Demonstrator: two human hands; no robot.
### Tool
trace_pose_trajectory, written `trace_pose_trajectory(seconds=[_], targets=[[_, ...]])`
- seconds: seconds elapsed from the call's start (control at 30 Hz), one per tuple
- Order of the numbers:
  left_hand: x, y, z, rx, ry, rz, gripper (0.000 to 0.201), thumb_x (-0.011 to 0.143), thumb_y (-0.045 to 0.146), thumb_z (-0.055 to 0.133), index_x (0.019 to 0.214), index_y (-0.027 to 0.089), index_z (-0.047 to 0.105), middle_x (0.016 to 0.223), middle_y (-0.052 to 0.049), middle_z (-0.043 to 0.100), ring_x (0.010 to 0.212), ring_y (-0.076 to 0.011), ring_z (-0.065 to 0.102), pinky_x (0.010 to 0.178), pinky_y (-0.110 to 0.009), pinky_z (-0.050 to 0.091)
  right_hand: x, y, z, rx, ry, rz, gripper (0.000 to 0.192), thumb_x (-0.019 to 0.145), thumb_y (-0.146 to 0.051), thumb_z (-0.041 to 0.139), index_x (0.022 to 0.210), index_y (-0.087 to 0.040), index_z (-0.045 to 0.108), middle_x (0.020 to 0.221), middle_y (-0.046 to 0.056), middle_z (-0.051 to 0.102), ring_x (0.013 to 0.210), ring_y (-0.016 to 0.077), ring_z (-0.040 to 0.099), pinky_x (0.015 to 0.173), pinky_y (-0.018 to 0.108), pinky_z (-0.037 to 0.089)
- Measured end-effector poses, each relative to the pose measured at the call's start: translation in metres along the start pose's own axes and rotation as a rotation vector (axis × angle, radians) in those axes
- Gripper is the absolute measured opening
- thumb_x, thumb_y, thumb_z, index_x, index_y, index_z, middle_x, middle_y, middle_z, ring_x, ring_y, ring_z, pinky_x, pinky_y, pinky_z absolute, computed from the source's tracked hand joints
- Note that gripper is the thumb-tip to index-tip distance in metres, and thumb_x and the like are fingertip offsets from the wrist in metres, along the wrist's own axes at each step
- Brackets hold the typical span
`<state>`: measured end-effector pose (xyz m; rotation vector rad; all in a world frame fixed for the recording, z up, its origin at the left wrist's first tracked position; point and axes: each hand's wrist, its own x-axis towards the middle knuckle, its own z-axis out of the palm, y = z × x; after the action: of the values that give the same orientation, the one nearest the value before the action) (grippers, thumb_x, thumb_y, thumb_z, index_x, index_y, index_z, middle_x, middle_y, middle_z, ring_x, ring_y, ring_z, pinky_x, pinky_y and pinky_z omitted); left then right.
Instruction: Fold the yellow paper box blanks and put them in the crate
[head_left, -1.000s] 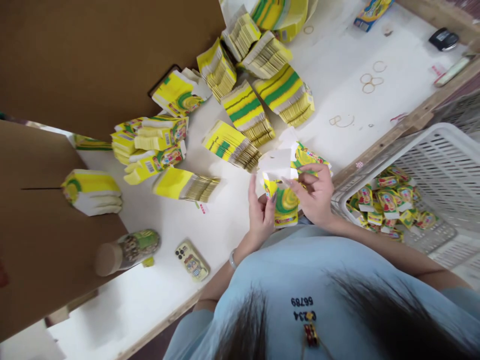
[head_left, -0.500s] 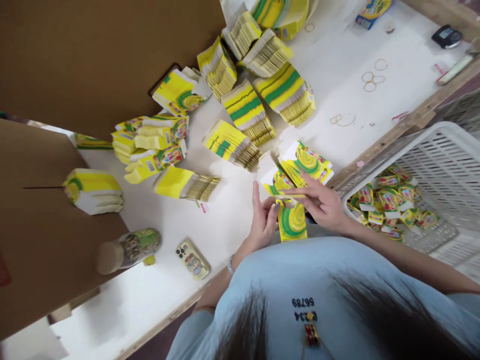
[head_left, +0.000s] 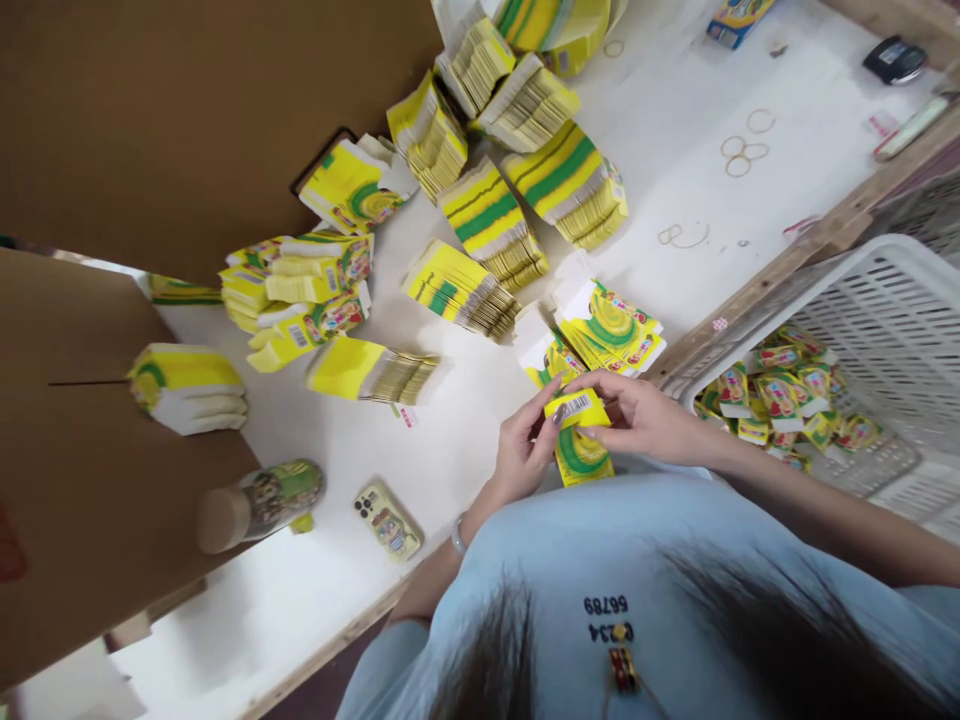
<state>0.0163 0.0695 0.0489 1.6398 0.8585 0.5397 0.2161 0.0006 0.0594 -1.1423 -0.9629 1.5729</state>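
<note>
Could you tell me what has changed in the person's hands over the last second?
The small yellow carton, earlier held open with white flaps up, now has its barcode flap folded over the top. Both the left hand and right hand keep hold of it, slightly lower. The stacks of flat cartons, phone and white basket stayed put.

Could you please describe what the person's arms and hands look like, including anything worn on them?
Both forearms are bare below light blue sleeves. The left hand has a thin silvery bracelet at the wrist and dark-painted nails. The right hand shows no ring or band.
</note>
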Motion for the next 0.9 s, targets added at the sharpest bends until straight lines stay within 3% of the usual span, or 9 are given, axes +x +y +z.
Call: trace_pose_trajectory(seconds=[0.13, 0.27, 0.4, 0.47, 0.53, 0.6, 0.67, 0.8, 0.9], targets=[[0.002, -0.005, -0.001, 0.045, -0.057, 0.115, 0.050, 0.108, 0.045, 0.039, 0.152, 0.025, 0.052, 0.115, -0.011, 0.077, 0.096, -0.0214, 0.075, 0.084, -0.035, 0.063, 0.006, -0.001, -0.006, 0.081, -0.121, 0.023, 0.040, 0.090, -0.038, 0.074, 0.126, -0.023, 0.072, 0.111, 0.005, 0.081, 0.094, 0.0172, 0.078, 0.083, 0.033, 0.066], [0.032, -0.010, -0.009, 0.212, -0.090, 0.294, 0.051, 0.110, 0.043, 0.030, 0.156, 0.028, 0.043, 0.099, -0.006, 0.075, 0.082, -0.0187, 0.068, 0.080, -0.035, 0.059, -0.008, -0.003, -0.032, -0.107, 0.139, -0.017, 0.035, 0.093, -0.051, 0.069, 0.111, -0.022, 0.079, 0.099, 0.005, 0.083, 0.078, 0.0170, 0.077, 0.066, 0.031, 0.065], [0.094, -0.025, -0.029, 0.558, 0.230, 0.323, 0.064, 0.093, 0.060, 0.065, 0.139, 0.017, 0.056, 0.121, -0.016, 0.067, 0.115, -0.0300, 0.060, 0.103, -0.048, 0.047, -0.060, -0.004, -0.111, -0.693, 0.484, -0.140, 0.036, 0.097, -0.057, 0.060, 0.098, -0.028, 0.080, 0.086, 0.003, 0.081, 0.062, 0.0180, 0.071, 0.055, 0.032, 0.059], [0.120, -0.034, -0.038, 0.609, 0.254, 0.240, 0.056, 0.085, 0.055, 0.077, 0.122, 0.016, 0.064, 0.108, -0.012, 0.068, 0.105, -0.0278, 0.061, 0.098, -0.045, 0.048, -0.087, -0.004, -0.149, -1.090, 0.541, -0.223, 0.038, 0.096, -0.063, 0.058, 0.093, -0.032, 0.079, 0.073, 0.003, 0.076, 0.052, 0.0189, 0.064, 0.051, 0.036, 0.053], [0.136, -0.041, -0.045, 0.610, 0.194, 0.212, 0.029, 0.088, 0.043, 0.078, 0.097, 0.017, 0.069, 0.089, -0.006, 0.066, 0.090, -0.0233, 0.061, 0.088, -0.038, 0.049, -0.100, -0.006, -0.166, -1.338, 0.611, -0.205, 0.044, 0.097, -0.067, 0.052, 0.109, -0.032, 0.077, 0.084, 0.010, 0.077, 0.067, 0.0280, 0.070, 0.063, 0.045, 0.057], [0.141, -0.042, -0.050, 0.607, 0.147, 0.250, 0.019, 0.092, 0.032, 0.075, 0.081, 0.019, 0.067, 0.080, -0.004, 0.064, 0.083, -0.0211, 0.059, 0.081, -0.034, 0.048, -0.094, -0.010, -0.158, -1.403, 0.650, -0.155, 0.051, 0.099, -0.064, 0.048, 0.128, -0.028, 0.070, 0.104, 0.017, 0.077, 0.092, 0.0374, 0.074, 0.079, 0.053, 0.058], [0.138, -0.037, -0.054, 0.614, 0.160, 0.312, 0.018, 0.094, 0.029, 0.072, 0.078, 0.020, 0.067, 0.078, -0.004, 0.064, 0.081, -0.0206, 0.059, 0.079, -0.034, 0.047, -0.070, -0.015, -0.132, -1.338, 0.641, -0.174, 0.048, 0.102, -0.055, 0.048, 0.135, -0.025, 0.065, 0.116, 0.018, 0.076, 0.103, 0.0382, 0.074, 0.086, 0.054, 0.059], [0.119, -0.016, -0.058, 0.605, 0.316, 0.393, 0.020, 0.095, 0.034, 0.071, 0.080, 0.021, 0.068, 0.083, -0.004, 0.069, 0.084, -0.0200, 0.062, 0.081, -0.035, 0.047, 0.004, -0.014, -0.057, -1.108, 0.609, -0.456, 0.039, 0.102, -0.041, 0.054, 0.137, -0.025, 0.061, 0.123, 0.012, 0.074, 0.114, 0.0322, 0.071, 0.100, 0.055, 0.058], [0.102, 0.005, -0.058, 0.439, 0.417, 0.347, 0.023, 0.096, 0.039, 0.069, 0.082, 0.020, 0.068, 0.072, 0.001, 0.067, 0.065, -0.0138, 0.059, 0.063, -0.028, 0.045, 0.052, 0.000, -0.008, -1.030, 0.625, -0.616, 0.054, 0.099, -0.046, 0.060, 0.146, -0.023, 0.050, 0.133, 0.015, 0.069, 0.126, 0.0344, 0.064, 0.107, 0.057, 0.054]])
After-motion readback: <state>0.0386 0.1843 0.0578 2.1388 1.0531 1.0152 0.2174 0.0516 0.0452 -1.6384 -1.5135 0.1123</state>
